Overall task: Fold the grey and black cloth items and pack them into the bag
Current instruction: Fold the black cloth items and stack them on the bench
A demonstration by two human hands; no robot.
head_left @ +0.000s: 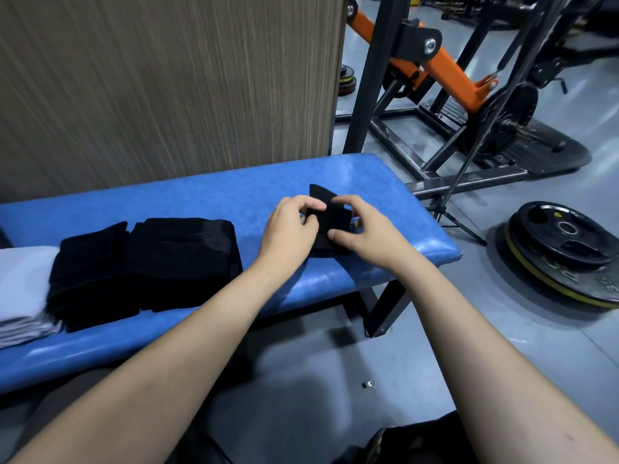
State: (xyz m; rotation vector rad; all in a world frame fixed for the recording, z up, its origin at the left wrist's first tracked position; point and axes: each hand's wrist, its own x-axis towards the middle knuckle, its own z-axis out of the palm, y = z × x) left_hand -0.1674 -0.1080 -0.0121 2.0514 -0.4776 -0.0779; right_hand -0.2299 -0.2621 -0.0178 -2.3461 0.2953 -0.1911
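At the far left of the blue bench [201, 199] lies a pile of grey cloths [23, 296], its edge cut off by the frame. Touching it on the right is a stack of folded black cloths [90, 272], and pressed against that a second black stack [182, 259] with a grey patch near its top right corner.

Further right, apart from the stacks, a small black cloth [326, 219] sits on the bench pad near its right end, one pointed corner sticking up toward the far edge. The left hand [289, 226] holds its left side, fingers curled over the cloth's upper edge. The right hand [363, 226] holds the right side, fingers bent over the top and the thumb pressing flat on the fabric's near part.

On the floor to the right rests a weight plate [566, 252], with a gym machine [445, 78] behind the bench. No bag can be made out for certain.
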